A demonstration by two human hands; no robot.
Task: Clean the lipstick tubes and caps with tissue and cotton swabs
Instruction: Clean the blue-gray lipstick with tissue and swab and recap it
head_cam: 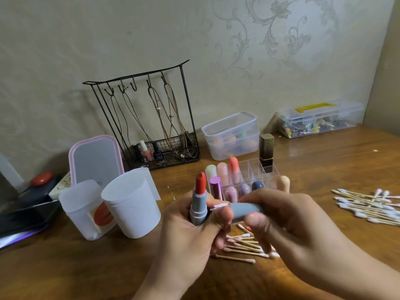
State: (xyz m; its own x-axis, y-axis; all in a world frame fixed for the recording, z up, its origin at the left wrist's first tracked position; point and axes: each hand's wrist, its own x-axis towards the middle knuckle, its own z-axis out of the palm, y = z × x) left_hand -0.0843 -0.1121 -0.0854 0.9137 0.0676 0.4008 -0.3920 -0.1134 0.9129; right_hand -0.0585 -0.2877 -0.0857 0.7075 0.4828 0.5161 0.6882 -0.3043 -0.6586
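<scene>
While left hand (190, 232) grips lipstick (199, 202) (matte grey), right hand (287, 226) pinches cap (245, 211)

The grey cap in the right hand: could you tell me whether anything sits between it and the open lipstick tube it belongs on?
Only a cotton swab, which pokes out from the grey cap toward the lipstick tube. The left hand holds the tube upright; the right hand holds the cap sideways beside it.
</scene>
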